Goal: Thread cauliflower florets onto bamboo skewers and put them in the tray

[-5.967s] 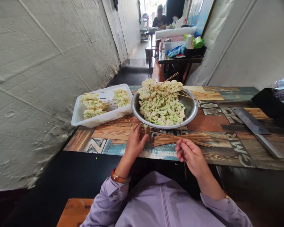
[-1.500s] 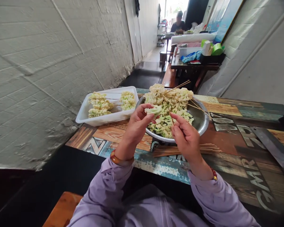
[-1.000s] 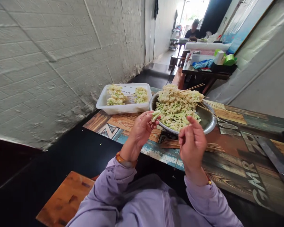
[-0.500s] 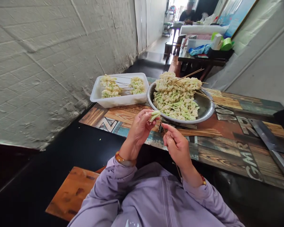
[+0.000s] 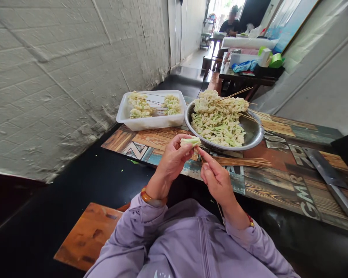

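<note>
A pale green-white cauliflower floret (image 5: 190,142) is pinched in the fingers of my left hand (image 5: 174,156). My right hand (image 5: 217,175) is closed round a thin bamboo skewer (image 5: 219,210), whose lower end runs down past my wrist. The skewer's tip is at or close to the floret; whether it has entered cannot be made out. Just beyond my hands stands a metal bowl (image 5: 253,141) heaped with cauliflower florets (image 5: 217,125), with several skewered pieces on top. A bundle of bare skewers (image 5: 243,161) lies on the table in front of the bowl.
A white plastic tub (image 5: 156,123) with skewered cauliflower (image 5: 140,106) sits left of the bowl. A cleaver (image 5: 327,173) lies on the table (image 5: 278,185) at the right. A wooden stool (image 5: 88,235) is at lower left, beside a wall. Further back, a person (image 5: 230,25) sits behind another cluttered table.
The floret in my left hand has turned to lie more sideways, and my right fingertips have come closer to it. The view has shifted slightly.
</note>
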